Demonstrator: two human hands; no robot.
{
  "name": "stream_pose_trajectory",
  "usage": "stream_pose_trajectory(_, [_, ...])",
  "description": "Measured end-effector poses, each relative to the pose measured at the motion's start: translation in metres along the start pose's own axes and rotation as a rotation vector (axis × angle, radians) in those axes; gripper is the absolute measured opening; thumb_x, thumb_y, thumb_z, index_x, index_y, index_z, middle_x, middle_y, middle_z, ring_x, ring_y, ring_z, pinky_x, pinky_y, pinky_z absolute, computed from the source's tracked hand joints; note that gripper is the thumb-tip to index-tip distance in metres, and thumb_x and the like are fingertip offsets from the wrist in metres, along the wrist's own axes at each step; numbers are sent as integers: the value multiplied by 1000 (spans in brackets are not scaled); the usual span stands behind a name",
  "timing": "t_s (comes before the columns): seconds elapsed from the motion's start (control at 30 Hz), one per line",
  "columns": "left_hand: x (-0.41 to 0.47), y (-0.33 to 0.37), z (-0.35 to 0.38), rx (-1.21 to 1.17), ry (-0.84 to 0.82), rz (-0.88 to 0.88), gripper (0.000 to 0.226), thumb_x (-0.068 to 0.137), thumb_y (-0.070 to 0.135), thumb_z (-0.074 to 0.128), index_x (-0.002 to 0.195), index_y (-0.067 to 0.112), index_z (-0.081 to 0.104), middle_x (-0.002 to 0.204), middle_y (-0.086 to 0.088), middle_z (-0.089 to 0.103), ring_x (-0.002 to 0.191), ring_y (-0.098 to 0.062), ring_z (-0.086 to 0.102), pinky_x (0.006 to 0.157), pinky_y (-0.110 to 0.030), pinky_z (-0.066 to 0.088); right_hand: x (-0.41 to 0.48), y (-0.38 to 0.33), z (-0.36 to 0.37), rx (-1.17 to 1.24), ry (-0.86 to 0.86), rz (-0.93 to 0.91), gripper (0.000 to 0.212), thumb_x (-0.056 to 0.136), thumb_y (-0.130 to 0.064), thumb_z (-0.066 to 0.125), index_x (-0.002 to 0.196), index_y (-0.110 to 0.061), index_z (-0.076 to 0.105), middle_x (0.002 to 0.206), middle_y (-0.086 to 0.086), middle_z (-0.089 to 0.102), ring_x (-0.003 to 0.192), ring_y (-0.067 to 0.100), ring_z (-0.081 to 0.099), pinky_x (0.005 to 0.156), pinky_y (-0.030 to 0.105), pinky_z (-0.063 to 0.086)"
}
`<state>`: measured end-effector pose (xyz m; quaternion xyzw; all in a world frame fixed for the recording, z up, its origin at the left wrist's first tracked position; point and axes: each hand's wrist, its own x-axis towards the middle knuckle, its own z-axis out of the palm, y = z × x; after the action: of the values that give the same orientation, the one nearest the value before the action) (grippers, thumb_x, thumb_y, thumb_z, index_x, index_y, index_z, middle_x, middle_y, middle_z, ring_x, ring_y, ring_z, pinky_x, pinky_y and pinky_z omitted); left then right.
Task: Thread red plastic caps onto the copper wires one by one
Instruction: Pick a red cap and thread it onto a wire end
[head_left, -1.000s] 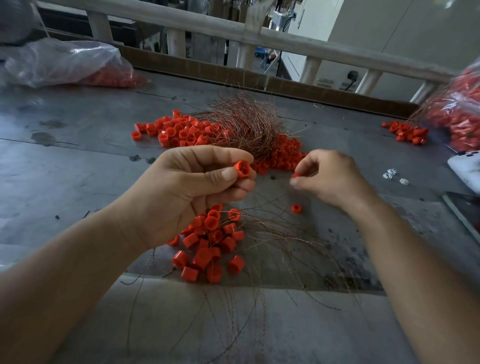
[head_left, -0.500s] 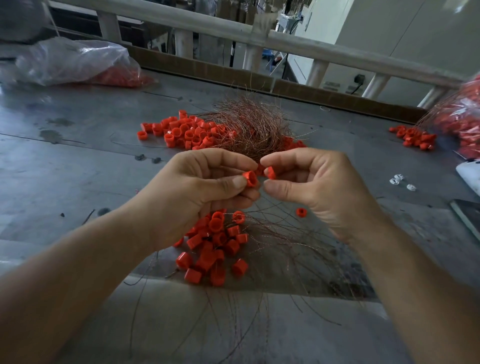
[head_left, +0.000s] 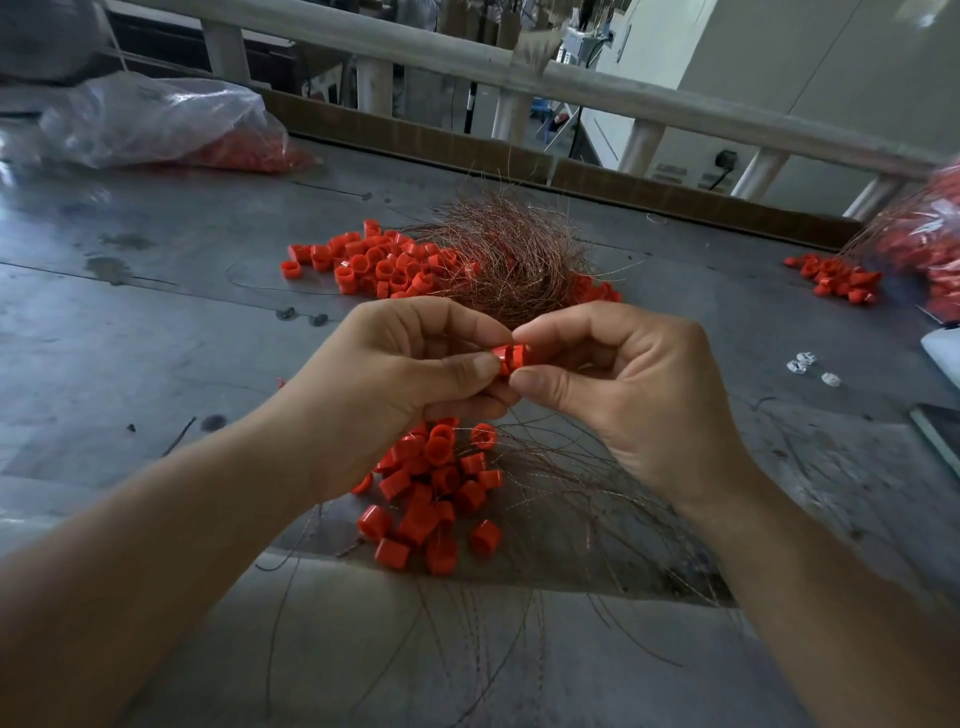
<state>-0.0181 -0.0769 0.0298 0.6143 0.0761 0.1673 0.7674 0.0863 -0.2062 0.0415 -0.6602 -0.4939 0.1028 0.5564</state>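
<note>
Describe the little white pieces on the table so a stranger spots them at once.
Start at the grey table, then look right of the right hand. The white pieces lie in a small cluster, nearer than the small heap of red caps. Unlike the caps, they are white and smaller.
</note>
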Motion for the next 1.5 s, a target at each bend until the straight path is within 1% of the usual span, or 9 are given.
stream_pose_trajectory(0.23, [1, -4, 0, 54, 10, 15, 17, 58, 7, 62, 75, 10, 66, 67, -8, 70, 63, -16, 68, 57, -21, 55, -1, 2, 2, -91, 16, -17, 20, 62, -20, 72, 81, -22, 68, 82, -8, 69, 72, 5, 67, 66, 16, 53])
stream_pose_trajectory(0.4, [0, -5, 2, 119, 8, 61, 15, 58, 9, 62, 68, 17, 69, 67, -6, 70, 64, -16, 69, 59, -20, 55, -2, 3, 2, -101, 15, -6, 21, 61, -20, 73, 82, -17, 69, 83, -4, 70, 74, 10, 68, 68, 25, 56])
stream_pose_trajectory(0.53, [-1, -5, 1, 161, 17, 84, 15, 59, 10, 62, 69, 18, 70, 69, -6, 71, 65, -16, 69, 60, -21, 55, -2, 3, 2, -99, 19, -13, 20, 61, -21, 72, 81, -22, 68, 83, -7, 69, 75, 8, 68, 68, 22, 55])
stream_pose_trajectory(0.7, [-2, -5, 2, 210, 6, 107, 15, 60, 11, 62, 71, 17, 68, 69, -4, 72, 66, -14, 70, 59, -18, 54, -3, 2, 2, -127, 28, -26, 21, 59, -23, 72, 79, -19, 68, 80, -11, 68, 73, 6, 68, 67, 19, 55])
stream_pose_trajectory(0.8, [-4, -4, 3, 213, -3, 103, 12, 58, 12, 63, 66, 19, 69, 67, -5, 71, 63, -13, 69, 57, -17, 53, -4, 0, 2, -144, 28, -37, 22, 58, -25, 72, 79, -19, 69, 78, -14, 66, 72, 5, 67, 66, 18, 54])
stream_pose_trajectory(1.0, [-4, -2, 2, 198, -19, 100, 13, 57, 15, 64, 67, 16, 72, 65, -6, 71, 61, -13, 69, 56, -17, 53, -5, -3, 0, -289, 18, -125, 24, 63, -18, 76, 86, -13, 71, 79, -6, 67, 74, 6, 65, 67, 19, 53])
stream_pose_trajectory(1.1, [-5, -2, 3, 212, -5, 111, 11, 57, 13, 64, 65, 17, 69, 65, -7, 71, 60, -14, 69, 55, -17, 53, -4, -4, -1, -286, 1, -98, 23, 63, -15, 77, 85, -11, 71, 79, -6, 67, 73, 7, 65, 66, 21, 54])
stream_pose_trajectory(1.27, [-6, -3, 3, 256, -4, 112, 13, 56, 14, 64, 68, 17, 69, 67, -7, 71, 61, -15, 69, 56, -17, 53, -5, -3, -1, -290, -30, -66, 21, 63, -13, 79, 82, -10, 72, 78, -8, 67, 73, 4, 65, 66, 18, 53])
stream_pose_trajectory(1.5, [-6, -5, 1, 146, -21, 6, 12, 56, 11, 63, 64, 13, 72, 64, -8, 70, 61, -15, 69, 54, -18, 53, -6, -2, 4, -188, 9, -25, 21, 58, -28, 72, 76, -18, 68, 77, -8, 68, 68, 5, 67, 63, 22, 55])
